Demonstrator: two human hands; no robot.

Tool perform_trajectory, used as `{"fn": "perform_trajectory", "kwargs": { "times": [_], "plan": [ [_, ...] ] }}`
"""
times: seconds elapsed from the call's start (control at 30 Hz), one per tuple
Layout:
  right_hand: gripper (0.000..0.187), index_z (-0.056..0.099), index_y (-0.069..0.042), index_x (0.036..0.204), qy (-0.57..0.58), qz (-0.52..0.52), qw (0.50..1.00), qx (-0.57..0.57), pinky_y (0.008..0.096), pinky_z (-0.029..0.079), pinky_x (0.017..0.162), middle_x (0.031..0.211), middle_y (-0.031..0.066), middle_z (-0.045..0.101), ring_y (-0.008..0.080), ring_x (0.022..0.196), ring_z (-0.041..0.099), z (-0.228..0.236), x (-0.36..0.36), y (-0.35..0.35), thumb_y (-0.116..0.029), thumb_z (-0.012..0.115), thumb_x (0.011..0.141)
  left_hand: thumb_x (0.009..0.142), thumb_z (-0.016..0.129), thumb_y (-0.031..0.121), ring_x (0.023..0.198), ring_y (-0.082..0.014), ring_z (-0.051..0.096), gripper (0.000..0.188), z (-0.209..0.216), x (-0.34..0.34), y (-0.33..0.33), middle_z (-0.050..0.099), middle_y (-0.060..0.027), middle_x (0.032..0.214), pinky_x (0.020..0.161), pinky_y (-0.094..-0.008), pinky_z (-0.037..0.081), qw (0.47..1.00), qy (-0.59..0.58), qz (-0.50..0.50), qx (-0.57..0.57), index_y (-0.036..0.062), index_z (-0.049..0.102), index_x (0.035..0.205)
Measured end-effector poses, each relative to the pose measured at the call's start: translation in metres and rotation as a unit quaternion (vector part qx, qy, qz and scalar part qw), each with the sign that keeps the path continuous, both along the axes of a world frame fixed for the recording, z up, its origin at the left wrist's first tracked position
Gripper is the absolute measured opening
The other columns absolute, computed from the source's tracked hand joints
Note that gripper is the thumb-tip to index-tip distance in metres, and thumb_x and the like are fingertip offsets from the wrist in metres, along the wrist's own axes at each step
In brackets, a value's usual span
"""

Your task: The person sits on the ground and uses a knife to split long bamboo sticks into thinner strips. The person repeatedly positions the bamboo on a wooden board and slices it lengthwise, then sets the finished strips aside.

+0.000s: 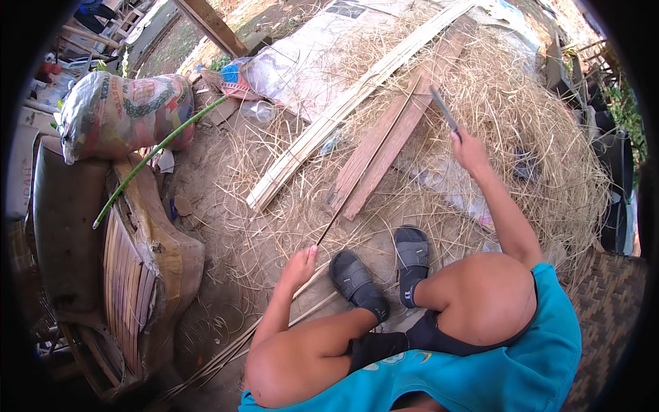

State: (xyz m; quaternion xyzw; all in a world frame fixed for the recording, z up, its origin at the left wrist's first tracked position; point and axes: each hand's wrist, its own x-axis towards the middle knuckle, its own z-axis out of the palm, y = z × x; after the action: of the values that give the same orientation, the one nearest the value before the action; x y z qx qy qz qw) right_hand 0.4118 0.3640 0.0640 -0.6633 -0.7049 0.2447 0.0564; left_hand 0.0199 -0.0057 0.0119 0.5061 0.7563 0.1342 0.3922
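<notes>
My left hand (298,266) is closed around the near end of a long, thin dark strip (334,221), which looks like split bamboo. The strip runs away from me, lying along a pair of worn brown planks (383,170). My right hand (469,152) grips a knife (443,108) by its dark handle, blade pointing up and forward over the right side of the planks. Between the blade and the strip there is a visible gap. Left of the planks lies a bundle of long pale split strips (322,146).
Curly shavings (542,172) heap up at the right and far side. A stuffed sack (127,113) and a green bamboo stalk (159,148) rest over a worn seat (161,240) at left. Several thin strips (237,341) lie beside my left leg. My sandalled feet (357,278) flank the near ground.
</notes>
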Motion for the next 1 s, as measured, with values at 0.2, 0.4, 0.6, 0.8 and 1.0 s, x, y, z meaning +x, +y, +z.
{"fn": "perform_trajectory", "kwargs": {
  "times": [0.2,0.4,0.6,0.8,1.0],
  "plan": [
    [0.048,0.058,-0.010,0.137,0.055,0.414,0.909,-0.013,0.0502,0.057,0.073,0.088,0.0233,0.070,0.0382,0.079,0.071,-0.037,-0.096,-0.164,-0.043,0.054,0.103,0.110,0.037,0.038,0.074,-0.0492,0.059,0.054,-0.038,0.002,0.016,0.061,-0.0296,0.077,0.070,-0.0529,0.046,0.998,0.006,0.018,0.065,-0.0037,0.059,0.084],
    [0.049,0.055,-0.017,0.141,0.065,0.282,0.957,-0.020,0.0512,0.057,0.078,0.090,0.0213,0.068,0.0376,0.084,0.071,-0.033,-0.055,-0.100,-0.049,0.052,0.103,0.109,0.039,0.038,0.078,-0.0500,0.061,0.055,-0.004,0.026,0.040,0.061,-0.0305,0.078,0.071,-0.0533,0.047,0.999,-0.033,0.019,0.020,-0.0044,0.062,0.084],
    [0.042,0.059,-0.011,0.131,0.011,0.089,0.996,0.018,0.0425,0.059,0.062,0.077,0.0129,0.067,0.0281,0.067,0.069,-0.021,0.001,0.018,-0.042,0.042,0.108,0.106,0.044,0.039,0.090,-0.0499,0.066,0.053,0.015,-0.014,-0.059,0.066,-0.0322,0.089,0.078,-0.0535,0.050,0.995,0.035,0.072,-0.054,-0.0033,0.070,0.089],
    [0.041,0.060,-0.008,0.129,0.064,0.119,0.991,-0.010,0.0511,0.057,0.072,0.085,0.0214,0.070,0.0380,0.077,0.071,-0.028,-0.051,-0.031,-0.039,0.046,0.106,0.105,0.047,0.042,0.084,-0.0502,0.066,0.050,-0.009,-0.019,-0.050,0.066,-0.0309,0.082,0.072,-0.0562,0.050,0.994,0.063,0.082,-0.041,-0.0027,0.065,0.089],
    [0.049,0.053,-0.028,0.143,0.046,0.454,0.890,-0.008,0.0524,0.058,0.076,0.093,0.0208,0.069,0.0419,0.084,0.070,-0.037,-0.119,-0.184,-0.052,0.054,0.101,0.107,0.043,0.037,0.072,-0.0519,0.065,0.042,-0.001,-0.019,0.008,0.064,-0.0317,0.071,0.066,-0.0611,0.051,0.986,0.155,-0.034,0.050,-0.0006,0.056,0.094]
  ]
}}
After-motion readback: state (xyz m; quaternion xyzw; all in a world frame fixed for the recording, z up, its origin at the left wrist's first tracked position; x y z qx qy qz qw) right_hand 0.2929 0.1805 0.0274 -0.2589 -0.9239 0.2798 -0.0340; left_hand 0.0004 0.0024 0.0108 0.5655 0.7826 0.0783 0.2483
